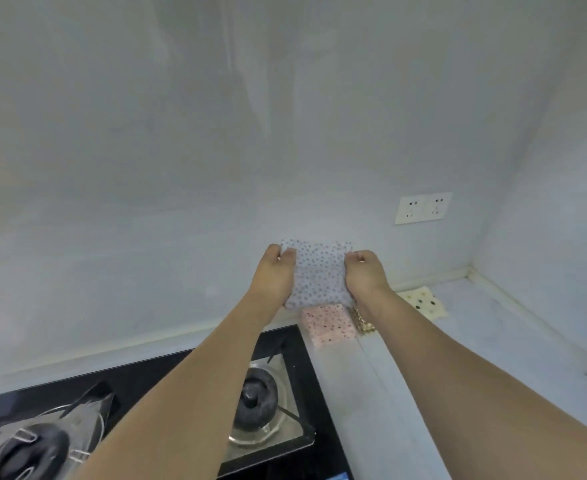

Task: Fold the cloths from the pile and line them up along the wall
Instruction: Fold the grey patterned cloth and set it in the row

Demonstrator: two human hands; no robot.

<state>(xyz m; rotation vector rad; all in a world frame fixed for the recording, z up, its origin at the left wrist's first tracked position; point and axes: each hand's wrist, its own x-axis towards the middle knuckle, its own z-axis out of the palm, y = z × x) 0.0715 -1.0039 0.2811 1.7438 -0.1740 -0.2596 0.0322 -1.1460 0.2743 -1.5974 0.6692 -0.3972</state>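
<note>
1. We are counting four cloths: a white cloth with dark dots point(319, 271) held up in the air, a folded pink dotted cloth point(328, 322) lying on the counter point(458, 358) by the wall point(181, 168), a patterned cloth point(363, 322) just beside it that is mostly hidden behind our right wrist, and a cream cloth with large dots point(423, 301) further right toward the corner.
2. We are also seeing one black gas hob point(295, 344) with two burners at the lower left, and one double wall socket point(423, 208) above the cloths on the counter.
3. We are reaching both bare arms forward and upward, roughly parallel, toward the wall.
4. Our left hand point(274, 271) is pinching the left edge of the white dotted cloth, with the fingers curled over its upper corner.
5. Our right hand point(364, 271) is gripping the cloth's right edge, fingers curled in around the fabric.
6. We are holding the white dotted cloth stretched between the two hands, in front of the wall and above the pink cloth, with its lower edge hanging just over that cloth.
7. The three cloths on the counter are lying in a row along the foot of the wall, to the right of the hob.
</note>
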